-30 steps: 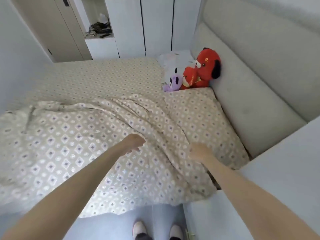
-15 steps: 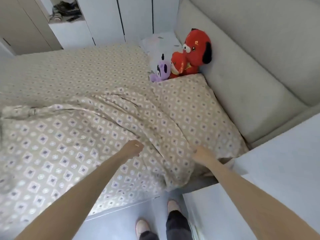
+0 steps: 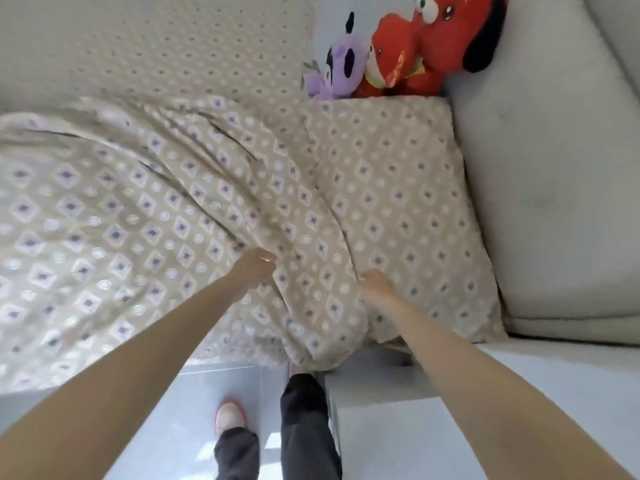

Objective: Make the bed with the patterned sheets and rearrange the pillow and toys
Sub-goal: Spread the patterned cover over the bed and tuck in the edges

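Two bare hands reach forward over a bed, seen from above. The left hand point(image 3: 254, 268) is curled closed, its fingers bunching a fold of the patterned duvet point(image 3: 145, 230). The right hand point(image 3: 375, 284), just beside it, rests on the same cloth with fingers bent down into it; whether it actually pinches the fabric cannot be told. Between the two hands a thick ridge of duvet rises and runs back toward the person, ending in a rolled corner that hangs over the bed edge.

The duvet is beige with rows of white diamonds and small circles. It spreads wide to the left of the left hand, wrinkled, with several long creases running away from the hands. To the right of the right hand lies one pillow point(image 3: 398, 188) in the same pattern, flat against a pale padded headboard point(image 3: 540, 168).

Beyond the pillow, far from both hands, three soft toys sit touching each other: one purple toy point(image 3: 337, 72), one small red toy point(image 3: 389, 58), and one larger red dog with a black ear point(image 3: 450, 43). Beyond the duvet, a fitted sheet point(image 3: 156, 46) with a finer dotted pattern covers the mattress.

Below the hands, two dark trouser legs point(image 3: 304, 427) and one pale slipper point(image 3: 230, 417) stand on a pale floor point(image 3: 166, 427).
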A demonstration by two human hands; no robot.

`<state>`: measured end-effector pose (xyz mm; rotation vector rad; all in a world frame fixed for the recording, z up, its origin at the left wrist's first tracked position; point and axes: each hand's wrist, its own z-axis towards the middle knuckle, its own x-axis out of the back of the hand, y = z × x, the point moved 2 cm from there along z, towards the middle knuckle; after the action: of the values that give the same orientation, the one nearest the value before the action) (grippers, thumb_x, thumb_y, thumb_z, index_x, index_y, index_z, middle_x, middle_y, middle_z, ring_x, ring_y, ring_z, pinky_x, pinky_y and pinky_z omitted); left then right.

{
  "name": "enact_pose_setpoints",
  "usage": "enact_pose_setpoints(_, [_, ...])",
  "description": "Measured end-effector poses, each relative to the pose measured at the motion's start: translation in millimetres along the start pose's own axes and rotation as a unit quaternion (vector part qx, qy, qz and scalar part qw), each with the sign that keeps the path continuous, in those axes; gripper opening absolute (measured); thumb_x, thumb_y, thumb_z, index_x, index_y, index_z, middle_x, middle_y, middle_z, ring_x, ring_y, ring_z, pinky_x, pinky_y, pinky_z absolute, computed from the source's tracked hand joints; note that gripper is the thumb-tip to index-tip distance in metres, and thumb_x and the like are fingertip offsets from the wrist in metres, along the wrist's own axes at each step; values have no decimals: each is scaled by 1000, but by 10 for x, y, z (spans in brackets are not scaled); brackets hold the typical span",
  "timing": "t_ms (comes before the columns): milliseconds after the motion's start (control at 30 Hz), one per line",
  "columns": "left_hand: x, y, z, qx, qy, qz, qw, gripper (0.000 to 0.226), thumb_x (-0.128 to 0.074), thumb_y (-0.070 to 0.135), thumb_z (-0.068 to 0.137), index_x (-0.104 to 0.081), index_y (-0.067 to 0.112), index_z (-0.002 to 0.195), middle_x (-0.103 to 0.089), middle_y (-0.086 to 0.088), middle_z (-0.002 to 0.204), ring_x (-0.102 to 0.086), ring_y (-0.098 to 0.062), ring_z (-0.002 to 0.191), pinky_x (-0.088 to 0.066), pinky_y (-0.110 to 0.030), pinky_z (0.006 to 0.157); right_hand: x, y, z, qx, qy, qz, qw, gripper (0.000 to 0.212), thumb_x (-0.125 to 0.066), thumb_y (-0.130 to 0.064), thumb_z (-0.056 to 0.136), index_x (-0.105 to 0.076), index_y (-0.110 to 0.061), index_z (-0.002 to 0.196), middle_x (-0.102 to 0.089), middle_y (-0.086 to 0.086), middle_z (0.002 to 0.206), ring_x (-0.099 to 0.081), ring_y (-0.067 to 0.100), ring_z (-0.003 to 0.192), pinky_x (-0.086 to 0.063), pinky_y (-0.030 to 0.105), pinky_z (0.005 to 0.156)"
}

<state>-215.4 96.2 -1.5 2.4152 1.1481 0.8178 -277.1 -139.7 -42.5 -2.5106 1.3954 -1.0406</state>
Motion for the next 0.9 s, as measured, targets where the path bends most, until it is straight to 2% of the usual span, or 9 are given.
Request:
enact_pose_setpoints(67, [-86, -66, 210, 26, 11, -19, 999, 33, -48, 8, 91, -57, 12, 123, -56, -6, 104, -55, -20, 86, -42, -24, 63, -87, 22, 271, -10, -14, 15, 1000, 19, -41, -9, 89, -60, -5, 91, -57, 7, 83, -54, 19, 71, -42, 29, 59])
enact_pose_setpoints(133, [-139, -161, 330, 49, 25, -32, 998, 31, -47, 9, 93, -58, 14, 121, -57, -9, 111, -55, -23, 92, -42, -25, 64, -203, 78, 452, -20, -26, 35, 999, 21, -45, -6, 87, -59, -3, 101, -58, 7, 91, -56, 22, 80, -45, 28, 69])
enact_pose_setpoints(233, [-178, -313, 456, 70, 31, -24, 997, 28, -43, 6, 93, -59, 14, 115, -56, -8, 106, -55, -25, 94, -43, -30, 72, -376, 161, 651, -59, -66, 97, 991, 55, -62, -18, 81, -46, -7, 133, -56, 9, 124, -56, 28, 110, -49, 37, 94])
enact_pose_setpoints(367, [-165, -460, 453, 109, 47, -28, 993, 31, -42, 3, 94, -56, 11, 120, -55, -9, 100, -53, -25, 92, -43, -29, 73, -511, 160, 719, -75, -127, 155, 977, 88, -82, -40, 69, -39, -10, 140, -54, 1, 131, -56, 20, 113, -47, 29, 90])
enact_pose_setpoints(433, [-152, -467, 408, 121, 51, -31, 991, 31, -43, 3, 94, -56, 11, 120, -55, -10, 96, -54, -25, 91, -43, -26, 68, -506, 191, 691, -52, -118, 145, 981, 76, -80, -45, 71, -50, -9, 131, -60, -2, 120, -60, 12, 93, -50, 26, 82])
enact_pose_setpoints(533, [-153, -379, 333, 124, 49, -36, 990, 31, -42, 3, 95, -56, 8, 122, -54, -12, 98, -53, -25, 92, -44, -32, 76, -310, 315, 598, -10, -86, 53, 995, 61, -63, -47, 86, -54, -1, 124, -62, 13, 120, -63, 27, 100, -50, 41, 89])
enact_pose_setpoints(600, [-173, -287, 297, 126, 43, -26, 991, 32, -42, 2, 95, -55, 6, 123, -54, -12, 103, -52, -25, 94, -42, -35, 82, -44, 452, 556, 2, -54, 58, 997, 52, -56, -45, 91, -55, -7, 126, -64, 6, 107, -61, 24, 93, -51, 37, 81])
enact_pose_setpoints(700, [-243, -48, 247, 109, 33, -13, 993, 33, -41, 1, 95, -55, 3, 125, -56, -20, 114, -50, -25, 94, -40, -33, 77, 467, 734, 489, -30, 14, 27, 999, 39, -50, -40, 95, -60, -7, 114, -61, 5, 85, -54, 20, 72, -41, 30, 60])
enact_pose_setpoints(900, [-558, 405, 243, 54, 4, 45, 998, 34, -41, 2, 95, -55, 6, 126, -54, -18, 130, -50, -23, 89, -38, -24, 63, 960, 1101, 350, -68, 154, -27, 985, 27, -49, -25, 97, -67, -5, 93, -58, 4, 71, -51, 20, 60, -34, 27, 48])
